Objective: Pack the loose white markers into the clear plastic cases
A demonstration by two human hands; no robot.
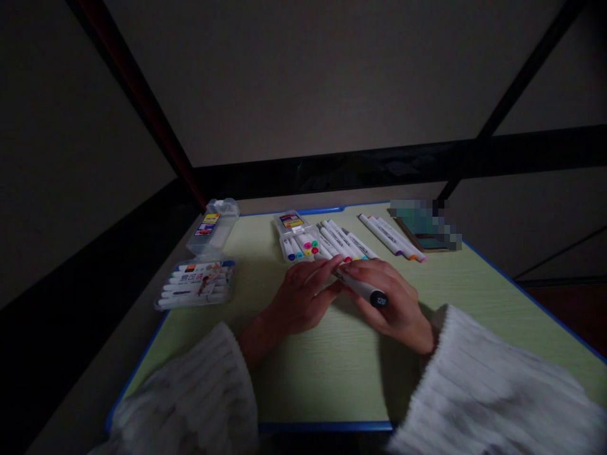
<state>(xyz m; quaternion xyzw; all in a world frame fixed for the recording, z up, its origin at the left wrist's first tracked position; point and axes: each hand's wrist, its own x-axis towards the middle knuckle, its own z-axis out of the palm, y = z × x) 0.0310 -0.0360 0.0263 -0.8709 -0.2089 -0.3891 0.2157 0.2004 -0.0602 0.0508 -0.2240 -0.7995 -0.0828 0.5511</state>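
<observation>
Over the middle of the table, a white marker (361, 289) with a black end labelled 120 points back toward me. My right hand (391, 297) is closed round it, its fingers along the upper side. My left hand (303, 294) meets the marker's far end, with its thumb and curled fingers closed about it; the exact contact there is partly hidden. Just beyond my hands lie several loose white markers (339, 239). Beside them is an open clear case (287, 253) holding markers with coloured ends.
At the left are a clear plastic case (213, 234) with its lid raised and a pack of white markers (196, 283). Several more markers (391, 239) lie back right, near a blurred flat object (422, 229). The pale green table (327, 373) has a blue edge; dark panels stand behind.
</observation>
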